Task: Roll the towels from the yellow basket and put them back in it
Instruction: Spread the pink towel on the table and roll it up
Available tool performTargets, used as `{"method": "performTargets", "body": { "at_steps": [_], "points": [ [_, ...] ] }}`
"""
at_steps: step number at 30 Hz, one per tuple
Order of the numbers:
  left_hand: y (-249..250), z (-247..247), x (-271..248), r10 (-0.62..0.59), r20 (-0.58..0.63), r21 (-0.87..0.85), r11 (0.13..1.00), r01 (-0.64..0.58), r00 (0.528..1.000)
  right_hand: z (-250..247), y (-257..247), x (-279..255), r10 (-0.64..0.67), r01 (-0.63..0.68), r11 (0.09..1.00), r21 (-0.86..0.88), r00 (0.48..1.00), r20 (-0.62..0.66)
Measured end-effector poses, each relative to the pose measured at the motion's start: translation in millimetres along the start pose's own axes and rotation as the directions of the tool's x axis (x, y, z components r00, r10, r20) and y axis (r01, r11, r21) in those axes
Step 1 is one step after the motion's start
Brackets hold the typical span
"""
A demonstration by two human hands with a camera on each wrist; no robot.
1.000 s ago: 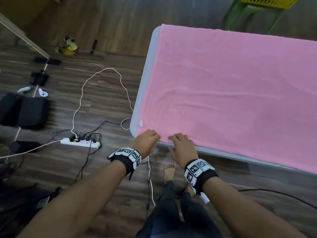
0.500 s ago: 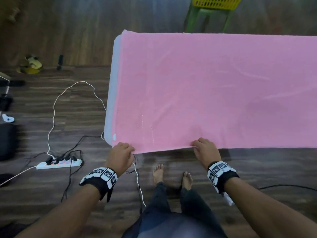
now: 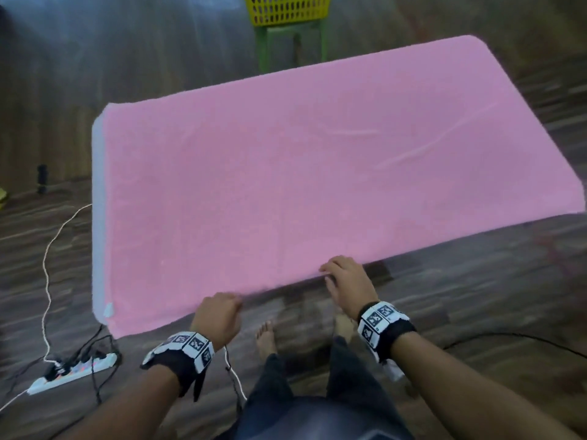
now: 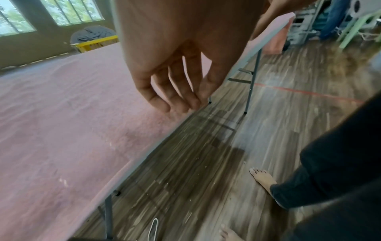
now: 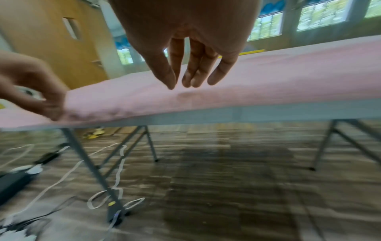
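Both hands have slid rightward along the near hem of the pink towel (image 3: pixel 317 173) — spread flat over the counter (image 3: pixel 98 217) — the left hand (image 3: pixel 219 315) pinching that edge, the right hand (image 3: pixel 347 285) hovering just above with loose fingers, the yellow basket (image 3: pixel 287 9) beyond the far side.

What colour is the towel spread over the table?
Pink, plain with no pattern; the towel shows best in the head view.

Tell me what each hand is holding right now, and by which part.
The left hand pinches the pink towel at its near long edge, toward the left corner. The right hand holds nothing; its straight fingers rest at the same edge.
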State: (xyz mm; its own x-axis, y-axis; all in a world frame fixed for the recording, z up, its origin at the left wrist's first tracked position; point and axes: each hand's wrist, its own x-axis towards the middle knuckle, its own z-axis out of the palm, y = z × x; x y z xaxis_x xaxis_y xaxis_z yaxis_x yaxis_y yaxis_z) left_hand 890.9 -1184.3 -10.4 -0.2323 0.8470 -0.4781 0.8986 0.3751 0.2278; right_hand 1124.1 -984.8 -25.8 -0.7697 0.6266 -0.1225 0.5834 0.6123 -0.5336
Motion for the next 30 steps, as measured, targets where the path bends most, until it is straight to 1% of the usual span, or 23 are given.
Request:
{"method": "performTargets", "body": {
  "at_steps": [2,5,7,9,13,16,19,21,23,26,28,30],
  "points": [
    [17,1,10,0.029,-0.080,-0.021,0.999,-0.031,0.996,-39,59,-6,0.126,-0.130,0.991,-0.037,0.988,-0.093],
    [67,-10,52,0.069,-0.192,-0.089,0.992,-0.087,0.979,-99,146,-8,0.289,-0.309,0.946,-0.096,0.940,-0.182],
    [107,-17,86,0.102,-0.223,-0.115,0.985,-0.130,0.969,-133,197,-7,0.373,-0.398,0.907,-0.135,0.910,-0.178],
    [143,-21,114,0.127,-0.214,-0.120,0.981,-0.155,0.969,-162,240,-2,0.448,-0.470,0.866,-0.172,0.881,-0.153],
    [196,-22,148,0.167,-0.170,-0.096,0.978,-0.185,0.971,-207,300,6,0.544,-0.540,0.791,-0.289,0.836,-0.071],
    [220,-19,155,0.163,-0.143,-0.057,0.983,-0.173,0.976,-227,331,11,0.576,-0.570,0.769,-0.290,0.814,-0.071],
    [226,-14,157,0.149,-0.151,-0.033,0.987,-0.156,0.977,-236,351,10,0.561,-0.565,0.788,-0.246,0.823,-0.095],
    [227,-11,157,0.157,-0.136,0.003,0.987,-0.158,0.978,-239,357,9,0.553,-0.558,0.799,-0.223,0.828,-0.088],
    [229,-10,157,0.155,-0.118,-0.001,0.988,-0.157,0.981,-241,359,7,0.558,-0.563,0.799,-0.210,0.825,-0.089],
    [235,-14,157,0.163,-0.101,-0.070,0.983,-0.170,0.982,-246,364,1,0.591,-0.607,0.766,-0.210,0.794,-0.139],
    [241,-18,156,0.189,-0.078,-0.096,0.976,-0.196,0.979,-245,366,-6,0.632,-0.646,0.729,-0.225,0.762,-0.140],
    [245,-18,158,0.188,-0.038,-0.099,0.977,-0.191,0.981,-241,365,-12,0.662,-0.674,0.700,-0.236,0.736,-0.141]
  ]
}}
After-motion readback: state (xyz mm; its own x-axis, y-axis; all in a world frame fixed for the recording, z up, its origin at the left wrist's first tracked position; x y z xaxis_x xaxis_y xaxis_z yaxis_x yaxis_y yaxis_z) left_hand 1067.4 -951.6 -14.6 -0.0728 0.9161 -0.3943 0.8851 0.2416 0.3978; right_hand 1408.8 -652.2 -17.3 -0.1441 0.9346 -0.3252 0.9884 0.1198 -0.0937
